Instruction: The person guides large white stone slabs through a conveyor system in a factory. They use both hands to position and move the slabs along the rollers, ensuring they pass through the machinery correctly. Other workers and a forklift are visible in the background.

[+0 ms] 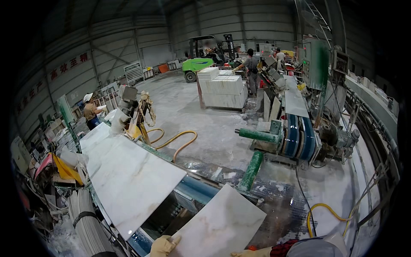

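A pale marble slab (221, 223) with faint pinkish veins is tilted in front of me at the lower middle. My left hand (165, 246), in a cream glove, grips its left edge with the thumb over the face. At the picture's lower rim my right hand (252, 252), also gloved, is at the slab's near right edge; most of its fingers are cut off or hidden. Beyond my left hand a larger white marble slab (132, 180) lies flat on a conveyor with blue belts (195, 188). A gap shows the conveyor frame between the two slabs.
Green rollers (251, 171) stick out beside the conveyor. At right stands another belt machine (299, 137) carrying a slab. Yellow hoses (182, 137) lie on the wet floor. Farther back are stacked slabs (222, 91), a green forklift (198, 64) and several people. Grey strips (87, 218) are bundled at left.
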`<action>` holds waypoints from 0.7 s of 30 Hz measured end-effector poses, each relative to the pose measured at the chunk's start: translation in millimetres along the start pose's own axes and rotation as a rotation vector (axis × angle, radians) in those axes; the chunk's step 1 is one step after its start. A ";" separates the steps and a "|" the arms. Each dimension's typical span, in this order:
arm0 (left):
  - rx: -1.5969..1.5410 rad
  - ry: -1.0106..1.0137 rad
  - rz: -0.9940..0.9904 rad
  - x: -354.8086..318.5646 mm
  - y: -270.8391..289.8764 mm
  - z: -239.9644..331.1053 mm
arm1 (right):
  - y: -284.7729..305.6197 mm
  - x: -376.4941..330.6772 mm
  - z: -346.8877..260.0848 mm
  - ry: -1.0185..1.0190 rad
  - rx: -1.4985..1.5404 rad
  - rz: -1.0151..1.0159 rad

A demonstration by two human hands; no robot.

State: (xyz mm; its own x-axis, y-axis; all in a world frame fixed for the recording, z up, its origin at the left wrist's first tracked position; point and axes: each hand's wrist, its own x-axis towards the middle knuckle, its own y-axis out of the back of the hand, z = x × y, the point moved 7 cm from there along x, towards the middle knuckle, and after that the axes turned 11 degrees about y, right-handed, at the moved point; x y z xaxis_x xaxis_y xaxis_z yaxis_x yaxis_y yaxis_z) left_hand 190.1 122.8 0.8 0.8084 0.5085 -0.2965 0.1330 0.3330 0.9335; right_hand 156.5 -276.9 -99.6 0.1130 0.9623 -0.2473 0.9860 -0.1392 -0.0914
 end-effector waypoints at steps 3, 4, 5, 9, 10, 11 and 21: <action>0.085 -0.198 0.127 -36.1 25.5 22.6 | 2.2 -15.2 -48.1 -0.042 -0.094 -0.010; -0.009 -0.066 -0.012 -67.8 56.5 50.3 | 5.2 -13.2 -34.6 -0.053 -0.065 -0.009; -0.101 0.077 -0.149 -103.2 87.3 72.9 | 6.1 -4.3 -2.1 0.306 -0.669 0.098; -0.120 0.167 -0.039 -136.0 95.8 64.7 | 9.3 -16.5 22.7 0.341 -0.381 0.085; -0.144 0.186 -0.013 -148.2 108.7 72.9 | 15.2 -27.4 -1.0 0.358 -0.501 0.099; -0.168 0.207 0.016 -154.5 117.4 82.4 | 29.2 -38.5 -8.6 0.335 -0.463 0.122; -0.688 0.054 0.266 -76.5 42.1 206.2 | 267.7 -167.7 -43.5 0.347 0.592 0.718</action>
State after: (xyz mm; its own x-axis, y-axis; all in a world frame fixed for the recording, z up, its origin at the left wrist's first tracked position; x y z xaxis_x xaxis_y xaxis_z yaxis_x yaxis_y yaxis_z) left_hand 252.1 -65.8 104.4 0.7314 0.6739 -0.1043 -0.4675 0.6068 0.6428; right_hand 406.9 -465.4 -40.6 0.7820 0.6060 -0.1456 0.4600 -0.7188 -0.5212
